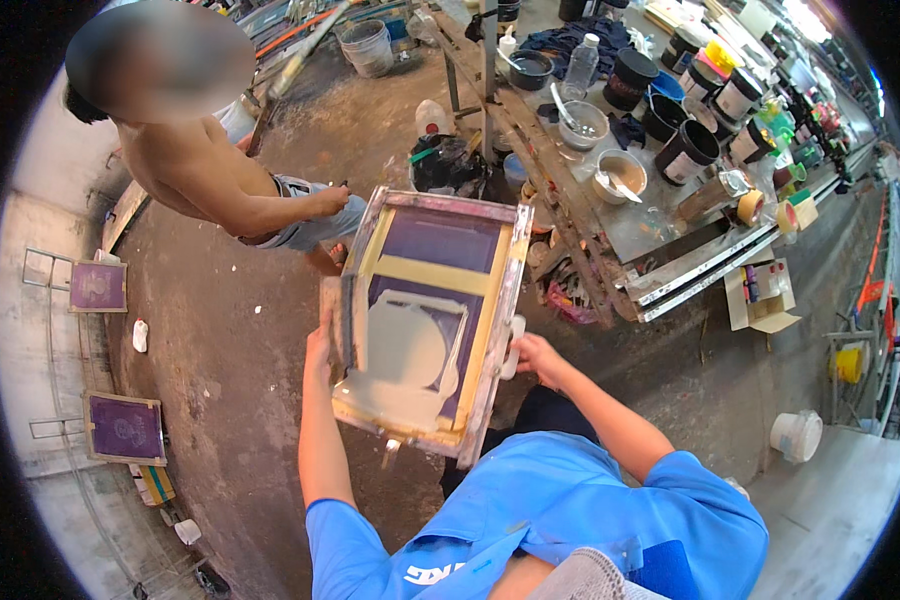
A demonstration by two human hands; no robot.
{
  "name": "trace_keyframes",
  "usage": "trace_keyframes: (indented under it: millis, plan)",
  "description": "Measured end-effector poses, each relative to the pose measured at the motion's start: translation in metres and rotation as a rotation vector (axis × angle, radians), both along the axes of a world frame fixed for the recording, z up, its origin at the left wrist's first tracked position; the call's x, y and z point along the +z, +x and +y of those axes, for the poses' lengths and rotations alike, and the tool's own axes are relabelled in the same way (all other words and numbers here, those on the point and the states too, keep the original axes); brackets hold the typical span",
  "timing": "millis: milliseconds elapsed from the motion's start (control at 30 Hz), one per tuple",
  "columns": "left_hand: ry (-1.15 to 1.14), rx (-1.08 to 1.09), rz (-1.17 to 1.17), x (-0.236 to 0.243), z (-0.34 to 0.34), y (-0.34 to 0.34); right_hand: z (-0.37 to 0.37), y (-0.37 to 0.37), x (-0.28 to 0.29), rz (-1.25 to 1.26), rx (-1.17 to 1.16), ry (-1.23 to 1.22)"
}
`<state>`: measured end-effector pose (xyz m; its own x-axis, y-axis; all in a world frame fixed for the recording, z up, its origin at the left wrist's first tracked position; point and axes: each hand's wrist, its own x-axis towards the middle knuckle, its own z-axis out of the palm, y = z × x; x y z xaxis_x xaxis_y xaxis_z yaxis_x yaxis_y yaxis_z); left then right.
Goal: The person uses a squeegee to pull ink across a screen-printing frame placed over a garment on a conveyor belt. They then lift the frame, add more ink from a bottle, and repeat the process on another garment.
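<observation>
spread below everything, a stained brown floor (pixel 235 370). at two o'clock from the middle of the view, a cluttered worktop (pixel 655 228). between five and six o'clock, the wearer's own blue shirt (pixel 560 490). at ten o'clock, another person (pixel 195 180), bare-backed, standing near.

dead centre, just in front of the shirt, a wooden frame (pixel 496 330) with its top leaning toward one o'clock; inside, purple mesh (pixel 435 236) edged and crossed with yellow tape (pixel 430 272). over the lower mesh, a wide smear of pale paste (pixel 405 335).

by the pale wall, two smaller purple screens: an upper screen (pixel 98 287) at nine o'clock, a lower screen (pixel 125 427) at eight. at three o'clock, an opened cardboard box (pixel 765 300); at eleven, a grey bucket (pixel 368 48); at four, a white bucket (pixel 797 436).

hands on both sides of the frame: left hand (pixel 319 340) between eight and nine o'clock, against the left edge, fingers mostly hidden, so cannot tell how far closed; right hand (pixel 537 357) at four, fingers bent in on the right edge, by a white piece (pixel 513 347).

on the worktop, smaller still: a black tub (pixel 688 152) at two, a clear bottle (pixel 581 68) at one, a bowl of brown paste (pixel 620 178) at two, a tape roll (pixel 750 207) between two and three.
</observation>
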<state>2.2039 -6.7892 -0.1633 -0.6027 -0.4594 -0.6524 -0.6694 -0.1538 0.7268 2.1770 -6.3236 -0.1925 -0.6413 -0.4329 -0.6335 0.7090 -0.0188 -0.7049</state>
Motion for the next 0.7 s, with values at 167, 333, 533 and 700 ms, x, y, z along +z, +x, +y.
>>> trace_keyframes:
  millis: [167,333,533,700]
  plan:
    - [0.093,0.004,0.031,-0.043,-0.013,-0.053,-0.015,-0.063,-0.009,0.019,-0.084,0.174]
    - [0.037,-0.009,0.000,-0.069,-0.002,-0.096,-0.010,-0.106,-0.007,0.059,-0.207,0.194]
    - [0.060,0.019,0.020,-0.056,0.035,-0.128,0.008,-0.128,-0.030,0.012,-0.265,0.331]
    - [0.180,0.043,0.097,-0.056,0.048,-0.152,0.026,-0.131,-0.060,0.025,-0.297,0.291]
